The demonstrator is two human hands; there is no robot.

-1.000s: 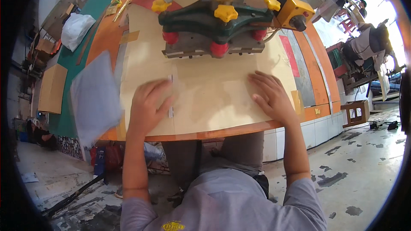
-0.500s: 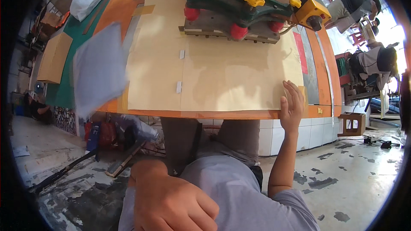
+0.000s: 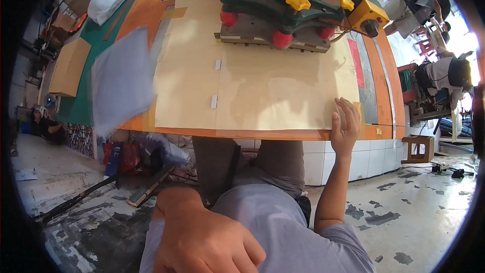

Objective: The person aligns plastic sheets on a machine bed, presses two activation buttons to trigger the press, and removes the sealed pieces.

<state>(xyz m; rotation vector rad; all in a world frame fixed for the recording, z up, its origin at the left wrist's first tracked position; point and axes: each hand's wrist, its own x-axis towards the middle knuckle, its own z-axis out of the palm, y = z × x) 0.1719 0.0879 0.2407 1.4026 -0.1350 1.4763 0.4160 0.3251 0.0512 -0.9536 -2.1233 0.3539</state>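
In the lower middle, close in front of my body, is my left hand [image 3: 212, 245]. Its back faces up and its fingers curl under; whatever they may hold is hidden. My right hand [image 3: 346, 124] is open at the near right edge of a large tan sheet [image 3: 268, 86], fingers spread and pointing away from me. Two small white tabs, a nearer tab [image 3: 214, 101] and a farther tab [image 3: 218, 64], sit along a faint line on the sheet. Beyond them stands a dark green press frame [image 3: 280, 7] with yellow knobs and red feet, over a metal plate [image 3: 268, 40].
Translucent plastic sheets [image 3: 124, 81] lie at the table's left, near a cardboard box [image 3: 70, 68] and a white plastic bag [image 3: 107, 1]. A yellow control box [image 3: 368, 15] with a black knob juts out right of the press. Other people [image 3: 424, 0] are at the far right.
My left hand has shifted slightly right. The right hand stays in place at the sheet's edge. The whole view has moved a little.
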